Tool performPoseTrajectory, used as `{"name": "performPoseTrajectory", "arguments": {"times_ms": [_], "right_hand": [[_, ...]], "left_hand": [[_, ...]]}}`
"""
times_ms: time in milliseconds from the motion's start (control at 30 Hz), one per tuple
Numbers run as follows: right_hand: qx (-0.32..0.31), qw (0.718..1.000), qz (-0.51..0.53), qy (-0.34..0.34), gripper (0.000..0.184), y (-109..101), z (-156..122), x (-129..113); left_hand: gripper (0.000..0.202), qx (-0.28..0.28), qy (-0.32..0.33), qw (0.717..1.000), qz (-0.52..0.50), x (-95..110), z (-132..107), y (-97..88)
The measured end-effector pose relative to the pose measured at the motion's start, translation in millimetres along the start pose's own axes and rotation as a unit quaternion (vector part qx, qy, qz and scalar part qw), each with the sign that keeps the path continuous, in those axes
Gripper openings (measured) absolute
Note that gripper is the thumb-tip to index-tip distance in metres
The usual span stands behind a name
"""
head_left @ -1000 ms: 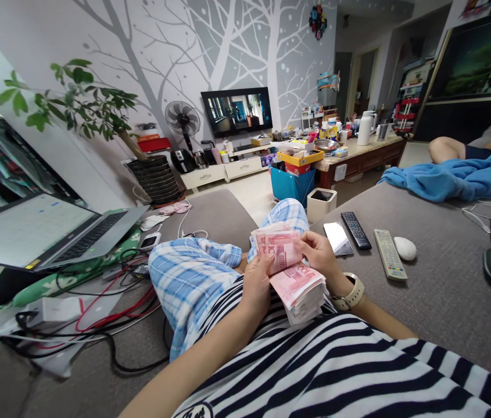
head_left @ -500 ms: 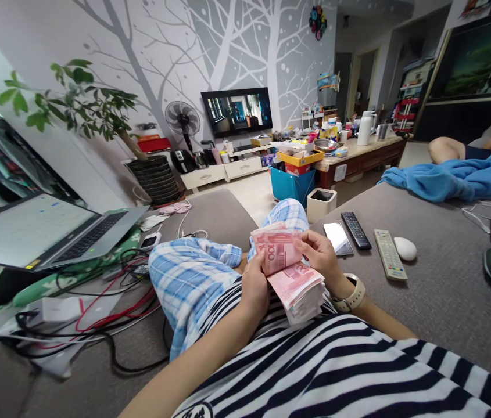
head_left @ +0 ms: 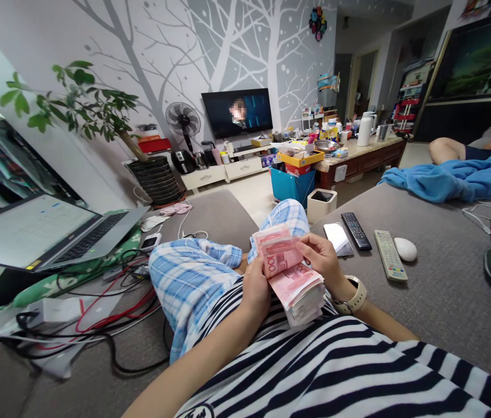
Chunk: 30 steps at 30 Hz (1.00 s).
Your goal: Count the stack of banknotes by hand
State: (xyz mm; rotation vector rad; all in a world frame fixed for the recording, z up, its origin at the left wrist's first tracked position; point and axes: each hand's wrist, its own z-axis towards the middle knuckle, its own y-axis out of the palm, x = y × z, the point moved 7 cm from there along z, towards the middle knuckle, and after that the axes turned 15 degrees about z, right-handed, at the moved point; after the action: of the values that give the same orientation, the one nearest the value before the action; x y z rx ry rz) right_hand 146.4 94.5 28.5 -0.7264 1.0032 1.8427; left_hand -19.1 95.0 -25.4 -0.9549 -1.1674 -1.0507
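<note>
Pink yuan banknotes (head_left: 291,273), edges fanned, gripped between left hand (head_left: 255,290) and right hand (head_left: 318,258), smartphone (head_left: 338,238) just beside

Stack of red 100-yuan banknotes (head_left: 291,278) held tilted — upper notes fanned toward 11 o'clock, thicker bundle lying toward 5 o'clock; edges left uneven, paper slightly bowed.

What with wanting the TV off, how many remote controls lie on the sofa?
2: a black one beside the phone; a pale one beside the white mouse. Others may lie hidden.

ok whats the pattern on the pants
The pants are light blue and white plaid, clearest in the head view.
</note>
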Motion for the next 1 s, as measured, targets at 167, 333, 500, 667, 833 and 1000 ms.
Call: {"name": "performPoseTrajectory", "arguments": {"times_ms": [167,333,500,667,833,1000], "right_hand": [[0.008,1.0,0.002,-0.001,0.026,-1.6,0.2,0.8],[0.007,1.0,-0.004,-0.006,0.025,-2.3,0.2,0.1],[0.004,1.0,0.0,-0.016,0.024,-1.2,-0.9,-3.7],[-0.002,1.0,-0.001,-0.002,0.028,-0.5,-1.8,-3.1],[-0.005,1.0,-0.003,-0.002,0.029,0.6,-2.0,-4.3],[-0.004,1.0,-0.005,0.0,0.03,0.9,-1.9,-4.4]], "left_hand": [[0.025,-0.004,-0.014,1.0,0.013,3.8,-2.9,1.6],[0.025,-0.014,-0.03,0.999,-0.005,4.5,-5.5,4.1],[0.023,0.004,-0.021,0.999,0.036,14.7,-10.6,0.7],[0.018,-0.013,0.024,0.996,0.088,31.6,-16.3,0.9],[0.018,-0.013,0.05,0.993,0.105,34.1,-16.6,0.8],[0.016,-0.017,0.053,0.994,0.098,34.4,-16.5,1.1]]}}
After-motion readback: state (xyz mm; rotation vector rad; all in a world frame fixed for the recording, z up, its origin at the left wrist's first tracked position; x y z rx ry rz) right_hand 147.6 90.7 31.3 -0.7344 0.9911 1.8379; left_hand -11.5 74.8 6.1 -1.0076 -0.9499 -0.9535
